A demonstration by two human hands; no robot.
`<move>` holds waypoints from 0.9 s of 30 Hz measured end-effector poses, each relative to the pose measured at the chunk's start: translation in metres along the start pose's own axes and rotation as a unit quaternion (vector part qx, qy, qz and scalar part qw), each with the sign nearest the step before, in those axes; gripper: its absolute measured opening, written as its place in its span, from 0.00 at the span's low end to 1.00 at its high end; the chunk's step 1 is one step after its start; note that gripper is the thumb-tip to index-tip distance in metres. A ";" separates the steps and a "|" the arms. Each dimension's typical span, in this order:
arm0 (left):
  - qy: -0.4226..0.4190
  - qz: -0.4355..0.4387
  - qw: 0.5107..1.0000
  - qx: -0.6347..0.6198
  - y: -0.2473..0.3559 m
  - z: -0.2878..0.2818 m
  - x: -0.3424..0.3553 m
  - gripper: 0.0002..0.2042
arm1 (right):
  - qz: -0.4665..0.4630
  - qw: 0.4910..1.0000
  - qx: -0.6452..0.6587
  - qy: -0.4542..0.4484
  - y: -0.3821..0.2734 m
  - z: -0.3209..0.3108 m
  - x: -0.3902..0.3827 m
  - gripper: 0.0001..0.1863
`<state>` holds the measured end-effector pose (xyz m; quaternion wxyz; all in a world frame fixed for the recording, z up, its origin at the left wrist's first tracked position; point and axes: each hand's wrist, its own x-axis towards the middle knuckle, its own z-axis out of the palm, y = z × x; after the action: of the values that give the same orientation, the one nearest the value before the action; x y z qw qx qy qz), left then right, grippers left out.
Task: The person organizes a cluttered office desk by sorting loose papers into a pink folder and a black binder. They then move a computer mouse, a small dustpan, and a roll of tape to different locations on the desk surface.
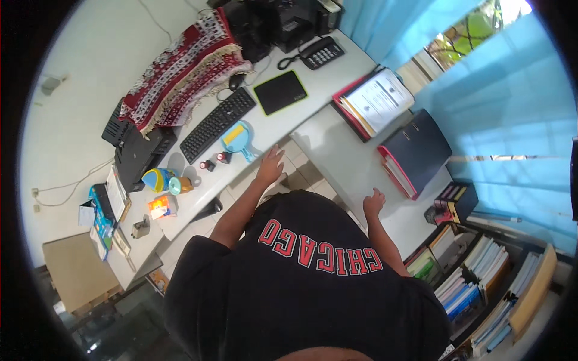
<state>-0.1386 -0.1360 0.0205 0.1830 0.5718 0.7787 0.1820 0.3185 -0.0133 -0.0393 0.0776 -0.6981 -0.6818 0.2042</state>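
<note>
Fingers, left hand [270,166]: slightly spread and loosely bent, pinching nothing that shows; the hand is by the front edge of a long white desk [274,129], and whether it touches the edge I cannot tell.
Fingers, right hand [374,203]: one stretched out apart from the rest, the others loosely curled, with nothing seen between them; the hand is over a pale grey side table [337,147], contact unclear.
Dustpan: a light-blue plastic hand dustpan [243,144] with a yellow strip-shaped piece [233,133] across it lies on the desk, near the left hand, its handle toward the front edge.
Binder: a large black lever-arch binder with red edges [415,150] lies on the side table, the nearest object to the right hand, apart from it.
Open file: a red-edged folder with a white printed sheet on top [379,102], just beyond the binder.
Keyboard: a long black keyboard [218,123] just behind the dustpan.
Stamps: two small red-and-black stamps [223,157] just left of the dustpan.
Mouse pad: a black rectangle with a lime-green border [280,92], right of the keyboard.
Telephone: a black corded desk telephone [322,54] at the far end.
Cloth: a red-and-white patterned, fringed cloth [186,69] draped behind the keyboard.
</note>
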 end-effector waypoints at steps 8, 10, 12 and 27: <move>0.027 -0.002 0.999 -0.042 -0.071 -0.074 -0.004 0.28 | -0.198 0.974 0.106 -0.045 -0.218 0.077 0.042 0.26; 0.050 -0.003 0.997 -0.066 -0.077 -0.090 -0.011 0.28 | -0.222 0.957 0.159 -0.092 -0.301 0.086 0.060 0.26; 0.076 0.002 0.993 -0.089 -0.071 -0.107 -0.013 0.28 | -0.258 0.939 0.205 -0.099 -0.373 0.106 0.087 0.26; 0.188 -0.311 0.920 -0.145 -0.023 -0.140 -0.079 0.25 | -0.122 0.969 0.047 -0.209 -0.773 0.217 0.136 0.64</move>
<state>-0.2046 -0.2282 0.1370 0.1613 0.2232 0.9026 0.3308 -0.4791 0.1283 0.0392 -0.0093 -0.5471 -0.7527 0.3660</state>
